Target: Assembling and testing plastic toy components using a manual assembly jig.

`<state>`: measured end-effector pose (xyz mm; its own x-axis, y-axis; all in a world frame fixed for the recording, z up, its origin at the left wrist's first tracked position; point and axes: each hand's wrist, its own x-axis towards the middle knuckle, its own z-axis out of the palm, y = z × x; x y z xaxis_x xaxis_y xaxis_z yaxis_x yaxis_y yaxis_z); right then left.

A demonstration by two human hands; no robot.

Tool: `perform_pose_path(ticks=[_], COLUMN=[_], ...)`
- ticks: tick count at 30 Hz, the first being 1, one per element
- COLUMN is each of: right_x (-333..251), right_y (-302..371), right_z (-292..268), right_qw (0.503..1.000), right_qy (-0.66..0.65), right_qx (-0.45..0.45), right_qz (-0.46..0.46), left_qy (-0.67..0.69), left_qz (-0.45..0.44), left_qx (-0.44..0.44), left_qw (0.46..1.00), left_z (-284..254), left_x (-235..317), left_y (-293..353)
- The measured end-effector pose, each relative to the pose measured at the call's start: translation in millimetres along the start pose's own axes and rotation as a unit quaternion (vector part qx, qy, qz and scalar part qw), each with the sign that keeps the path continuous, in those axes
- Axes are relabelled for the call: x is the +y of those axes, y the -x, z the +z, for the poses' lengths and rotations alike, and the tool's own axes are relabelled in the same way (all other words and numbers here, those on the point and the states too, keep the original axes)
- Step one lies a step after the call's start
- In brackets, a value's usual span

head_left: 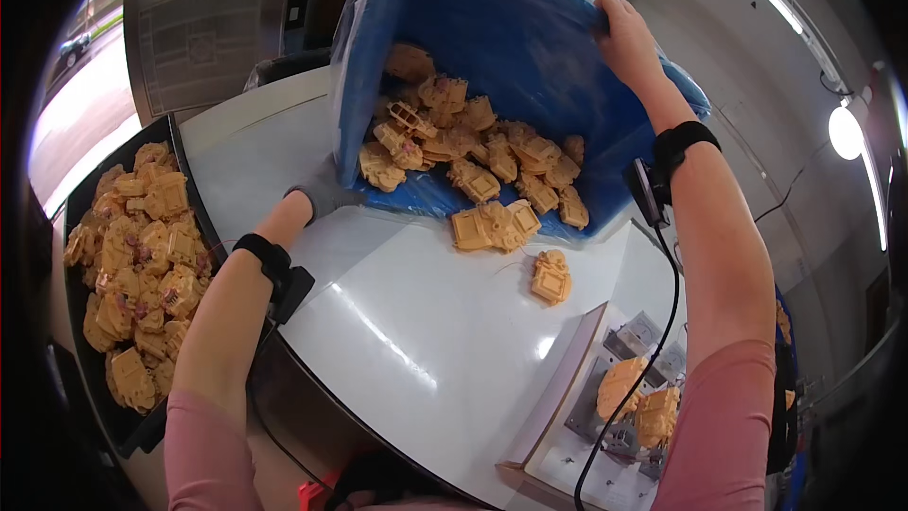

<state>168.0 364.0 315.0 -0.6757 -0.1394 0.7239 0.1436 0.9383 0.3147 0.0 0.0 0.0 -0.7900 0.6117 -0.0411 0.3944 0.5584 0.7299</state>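
The two hands are well apart, both at the blue bin (492, 24). The right hand (631, 45) is clamped over the bin's upper rim, fingers hooked over the edge. The left hand (331, 191), in a grey glove, is low beside the bin's near left corner; whether its fingers hold the bin or only rest against it, I cannot tell. Each wrist wears a black strap (688, 139) with a small device.

The bin is tipped toward the person, its mouth facing them, with a clear plastic liner (364, 0) over its walls. Inside, tan plastic parts (506, 159) lie heaped at the low side. A small cluster (494, 227) sits at the bin's lip, and a single part (551, 277) lies apart on the white tabletop (407, 312).

The bin looks stiff but bulky, with a shifting load; the rim seems the firmest hold, while the loose liner could slip under the fingers. The parts look light and rigid, with thin edges that may chip or snag, so each is probably best held by its thicker body.

Farther left, a black tray (185, 163) is piled with similar parts. At right, a board (539, 399) carries grey blocks and two more parts (620, 385).
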Motion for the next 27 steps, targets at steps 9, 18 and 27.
perform_pose_path(ticks=[9, 18, 27], right_x=[-31, -54, -65], right_y=[4, 55, 97], right_z=[-43, -80, -82], right_qw=[0.987, 0.984, 0.986], right_qy=[-0.112, -0.158, -0.019], right_qx=[-0.005, 0.053, 0.145], right_qz=[0.115, 0.069, 0.084], left_qy=[0.003, 0.071, 0.448], left_qz=[-0.12, -0.119, -0.174], left_qx=[0.134, 0.177, 0.08], left_qw=[0.984, 0.974, 0.873], left_z=[22, 30, 40], left_x=[24, -10, 46], left_y=[17, 10, 73])
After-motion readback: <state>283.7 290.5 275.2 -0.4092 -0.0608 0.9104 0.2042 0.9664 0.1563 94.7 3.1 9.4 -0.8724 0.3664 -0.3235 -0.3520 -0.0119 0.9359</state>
